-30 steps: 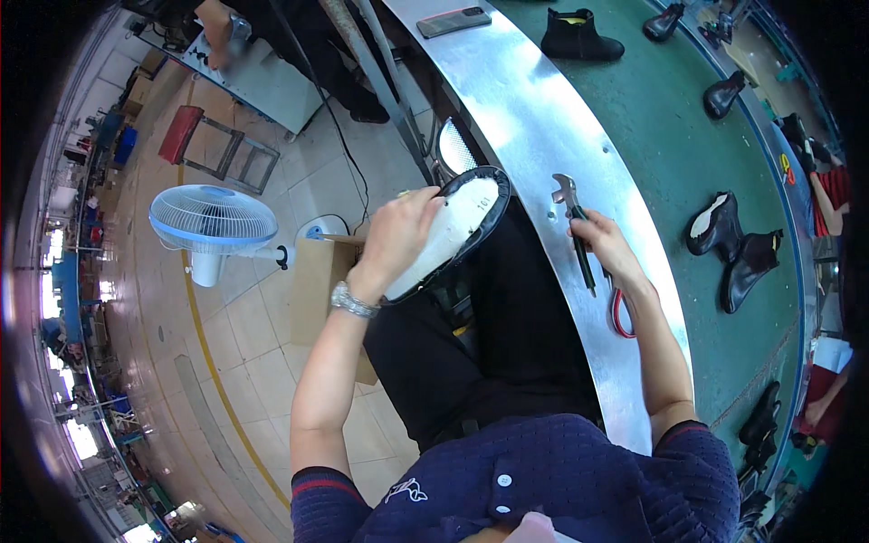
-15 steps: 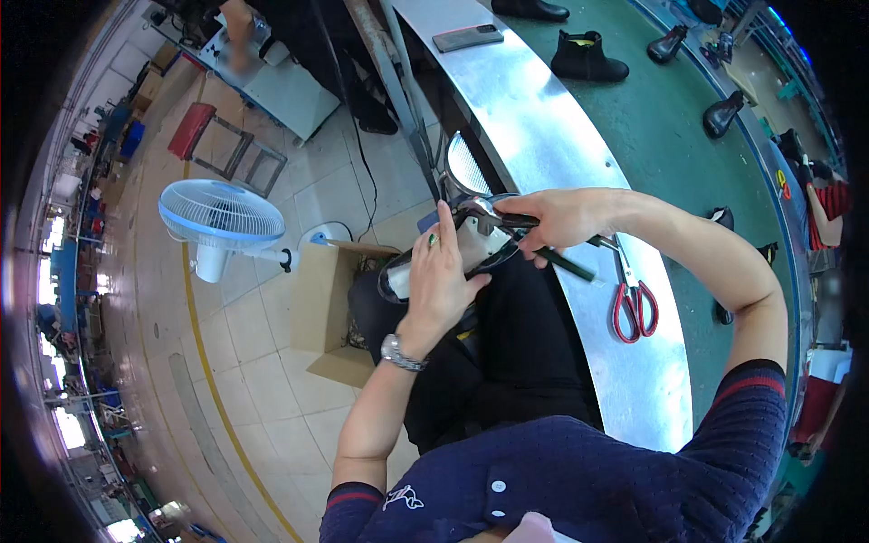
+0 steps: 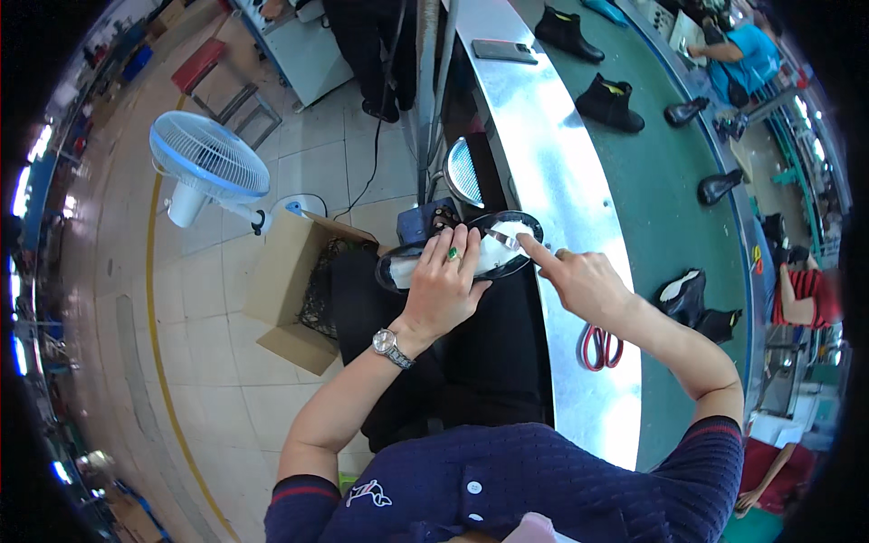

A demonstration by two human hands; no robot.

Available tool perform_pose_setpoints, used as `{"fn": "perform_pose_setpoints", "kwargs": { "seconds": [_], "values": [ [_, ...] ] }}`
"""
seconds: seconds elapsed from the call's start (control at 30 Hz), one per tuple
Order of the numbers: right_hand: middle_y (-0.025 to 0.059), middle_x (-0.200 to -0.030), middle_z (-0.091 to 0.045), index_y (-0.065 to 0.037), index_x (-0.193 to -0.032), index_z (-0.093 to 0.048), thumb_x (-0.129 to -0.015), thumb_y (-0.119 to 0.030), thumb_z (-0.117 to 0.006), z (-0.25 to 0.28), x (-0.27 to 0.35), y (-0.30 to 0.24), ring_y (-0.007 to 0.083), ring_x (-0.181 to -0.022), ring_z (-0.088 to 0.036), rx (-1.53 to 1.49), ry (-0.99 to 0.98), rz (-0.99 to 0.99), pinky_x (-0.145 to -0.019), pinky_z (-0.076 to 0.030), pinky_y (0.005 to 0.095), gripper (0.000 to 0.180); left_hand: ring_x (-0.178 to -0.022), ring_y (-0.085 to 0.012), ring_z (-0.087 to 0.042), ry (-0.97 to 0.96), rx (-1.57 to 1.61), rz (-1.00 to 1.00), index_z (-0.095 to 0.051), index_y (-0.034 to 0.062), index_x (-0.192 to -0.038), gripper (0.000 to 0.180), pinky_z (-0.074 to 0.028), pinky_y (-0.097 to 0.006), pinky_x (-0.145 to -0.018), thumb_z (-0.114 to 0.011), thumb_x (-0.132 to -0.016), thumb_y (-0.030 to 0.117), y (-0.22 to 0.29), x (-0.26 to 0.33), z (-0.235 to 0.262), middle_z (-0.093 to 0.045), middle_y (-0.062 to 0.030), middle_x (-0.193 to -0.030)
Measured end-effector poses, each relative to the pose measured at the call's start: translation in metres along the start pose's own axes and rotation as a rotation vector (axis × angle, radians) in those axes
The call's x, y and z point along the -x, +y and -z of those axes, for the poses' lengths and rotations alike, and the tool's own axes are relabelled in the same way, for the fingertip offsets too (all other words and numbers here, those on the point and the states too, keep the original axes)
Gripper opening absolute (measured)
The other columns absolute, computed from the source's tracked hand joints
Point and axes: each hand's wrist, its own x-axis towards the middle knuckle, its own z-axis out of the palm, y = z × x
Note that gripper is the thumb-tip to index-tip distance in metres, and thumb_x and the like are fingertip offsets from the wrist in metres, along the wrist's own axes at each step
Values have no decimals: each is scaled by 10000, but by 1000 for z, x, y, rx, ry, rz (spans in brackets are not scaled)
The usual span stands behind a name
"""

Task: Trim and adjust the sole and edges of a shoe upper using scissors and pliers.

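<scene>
On my lap lies a dark shoe [image 3: 391, 271], its white underside [image 3: 490, 258] facing up inside a black rim. My left hand [image 3: 441, 290] lies across its middle, fingers over the far side and thumb on the near side, closed on it. The right hand [image 3: 584, 282] is at the shoe's right end, its index fingertip against a small shiny metal piece [image 3: 503, 240] on the white surface. Its other fingers are curled, and what they hold, if anything, is hidden. Red-handled scissors [image 3: 600, 348] lie on the metal bench near my right forearm, which partly covers them.
A phone [image 3: 505, 51] rests on the metal bench [image 3: 579, 181]. Beyond, several dark boots stand on a green belt [image 3: 665, 208]. Left are an open carton [image 3: 291, 271], a fan [image 3: 208, 156] and a red stool [image 3: 199, 65]. A round lamp [image 3: 464, 172] stands past the shoe. Other people are nearby.
The black-handled tool and the green handle seen at my right hand are out of sight. That hand's index finger now reaches onto the shoe's underside. The whole view has shifted.
</scene>
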Motion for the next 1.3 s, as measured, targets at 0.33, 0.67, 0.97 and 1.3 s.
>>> {"fn": "perform_pose_setpoints", "kwargs": {
  "seconds": [0.33,0.67,0.97,1.3],
  "values": [
    [153,-648,-644,-63,-1451,-358,-946,-169,-568,15,-39,-9,266,-593,-672,-521,-101,-250,-601,-514,404,557,-1188,-383,-534,10,-122,-87,-524,-115,-1253,671,-402,-437,-1041,-757,-741,250,-2,-1,-4,-560,-285,-1232],
    [227,-682,-632,-103,-1446,-361,-947,-167,-559,13,-47,2,431,-619,-620,-526,35,-217,-628,-496,461,541,-1210,-369,-530,1,-132,-15,-527,-112,-1267,668,-397,-430,-1050,-764,-748,235,-1,-3,-5,-548,-271,-1279],
    [177,-629,-619,-81,-1449,-364,-947,-158,-569,27,-53,-6,321,-562,-642,-590,-127,-330,-597,-499,394,548,-1221,-378,-512,13,-131,28,-519,-109,-1275,675,-391,-433,-1056,-769,-737,215,-2,-3,-6,-534,-270,-1291],
    [228,-633,-616,-102,-1447,-338,-944,-164,-547,22,-58,-20,429,-588,-619,-363,35,-96,-586,-473,528,548,-1279,-401,-459,31,-113,62,-485,-113,-1297,697,-358,-458,-1093,-763,-747,214,-2,-1,-12,-499,-283,-1328]
  ]
}}
